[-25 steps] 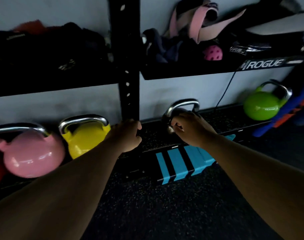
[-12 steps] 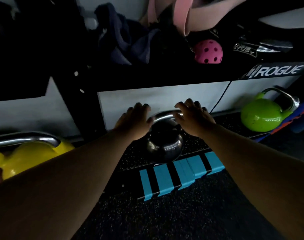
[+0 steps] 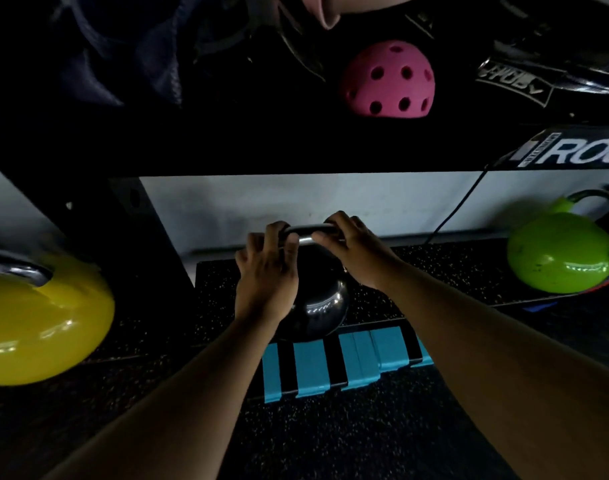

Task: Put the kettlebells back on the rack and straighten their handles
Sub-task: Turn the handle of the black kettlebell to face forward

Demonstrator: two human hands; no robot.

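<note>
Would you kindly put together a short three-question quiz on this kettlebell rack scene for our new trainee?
1. True or false: both hands grip the handle of the black kettlebell.
2. Which kettlebell sits furthest right on the lower shelf? A) yellow B) green C) pink
3. Fill in: the perforated ball on the upper shelf is ____.

Key:
1. True: the left hand and right hand both wrap the steel handle.
2. B: the green kettlebell is far right; the yellow kettlebell is far left.
3. Pink.
</note>
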